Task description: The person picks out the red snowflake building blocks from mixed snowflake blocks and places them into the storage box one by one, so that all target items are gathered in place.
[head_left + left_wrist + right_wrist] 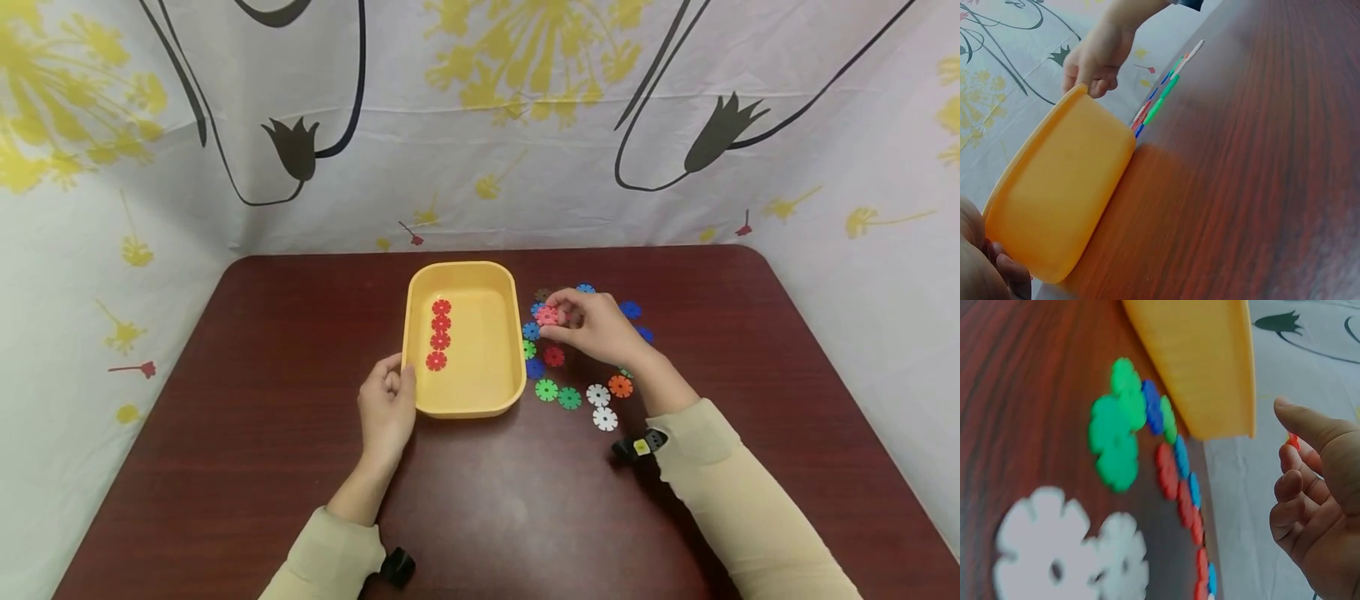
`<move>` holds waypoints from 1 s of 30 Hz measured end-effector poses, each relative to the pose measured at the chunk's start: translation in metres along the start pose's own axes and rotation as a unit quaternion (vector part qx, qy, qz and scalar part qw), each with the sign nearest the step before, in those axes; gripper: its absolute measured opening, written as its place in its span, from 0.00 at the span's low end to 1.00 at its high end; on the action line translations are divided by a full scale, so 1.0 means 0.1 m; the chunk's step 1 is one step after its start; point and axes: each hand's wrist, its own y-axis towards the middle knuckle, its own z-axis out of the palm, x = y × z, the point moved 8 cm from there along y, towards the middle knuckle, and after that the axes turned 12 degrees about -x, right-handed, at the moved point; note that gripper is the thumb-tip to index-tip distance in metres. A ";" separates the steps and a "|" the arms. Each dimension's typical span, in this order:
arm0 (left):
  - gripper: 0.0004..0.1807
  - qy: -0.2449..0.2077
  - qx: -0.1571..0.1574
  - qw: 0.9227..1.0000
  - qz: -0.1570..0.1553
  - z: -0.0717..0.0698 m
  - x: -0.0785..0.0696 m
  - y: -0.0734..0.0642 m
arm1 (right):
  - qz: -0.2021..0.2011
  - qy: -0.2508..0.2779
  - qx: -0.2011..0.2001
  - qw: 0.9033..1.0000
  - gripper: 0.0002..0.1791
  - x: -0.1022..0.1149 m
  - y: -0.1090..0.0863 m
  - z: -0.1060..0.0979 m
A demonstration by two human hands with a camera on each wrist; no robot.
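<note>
A yellow plastic tray stands on the table, with a column of several red snowflake discs along its left side. My left hand grips the tray's left rim near the front corner, thumb over the edge; the left wrist view shows its curled fingers against the tray's outer wall. To the right of the tray, my right hand pinches a pinkish-red snowflake disc between thumb and fingers, above the loose discs. In the right wrist view only a sliver of that red disc shows behind the thumb.
Loose snowflake discs lie right of the tray: white, orange, green, blue, red and others partly under my right hand. A patterned cloth hangs behind the dark wooden table.
</note>
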 end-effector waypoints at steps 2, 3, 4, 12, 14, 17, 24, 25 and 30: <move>0.15 -0.003 0.001 1.000 0.003 0.00 -0.01 0.00 | -0.001 0.005 0.006 1.000 0.19 0.08 0.04 0.02; 0.15 -0.005 0.001 1.000 0.005 0.00 -0.01 0.01 | -0.001 0.008 0.009 1.000 0.19 0.12 0.06 0.04; 0.15 -0.005 0.001 1.000 0.007 0.00 -0.01 0.01 | -0.002 0.010 0.013 1.000 0.20 0.16 0.08 0.06; 0.16 -0.003 -0.003 1.000 0.012 -0.01 -0.03 0.00 | -0.040 0.035 0.033 0.998 0.19 0.46 0.18 0.28; 0.16 0.000 -0.004 1.000 0.013 -0.01 -0.03 0.00 | -0.045 0.042 0.039 0.997 0.18 0.52 0.19 0.34; 0.16 0.003 -0.004 1.000 0.015 -0.01 -0.03 0.00 | -0.051 0.049 0.047 0.996 0.16 0.60 0.19 0.42; 0.15 0.005 -0.005 1.000 0.020 -0.02 -0.04 -0.02 | -0.076 0.036 0.064 0.994 0.16 0.80 0.19 0.61; 0.15 0.006 -0.005 1.000 0.019 -0.02 -0.04 -0.02 | -0.077 0.033 0.068 0.994 0.16 0.82 0.19 0.63; 0.14 0.005 -0.003 1.000 0.016 -0.01 -0.05 -0.02 | -0.086 0.024 0.092 0.992 0.18 0.91 0.17 0.77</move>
